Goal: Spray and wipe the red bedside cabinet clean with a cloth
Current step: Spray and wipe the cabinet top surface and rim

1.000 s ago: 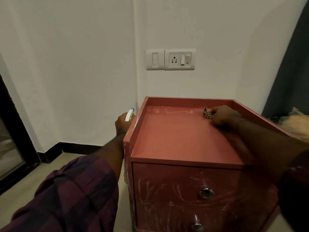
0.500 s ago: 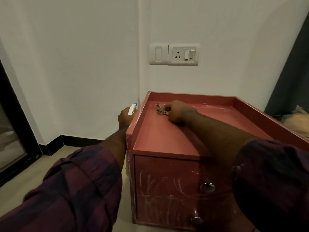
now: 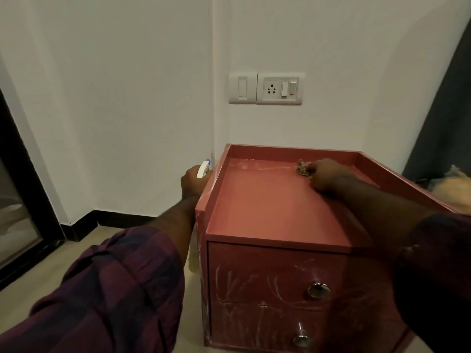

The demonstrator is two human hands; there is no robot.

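The left hand [image 3: 193, 183] grips the white spray bottle [image 3: 204, 169] with curled fingers, just beside the left wall of the red cabinet [image 3: 267, 212]. The right hand [image 3: 325, 173] curls its fingers over the cloth [image 3: 303, 169] and presses it on the cabinet top, close to the back rim. Half a second ago, hand and cloth were at the back left corner; now they are further right. The cloth sticks out left of the fingers.

White wall [image 3: 127, 98], switch plate [image 3: 266, 88], dark curtain [image 3: 443, 128].
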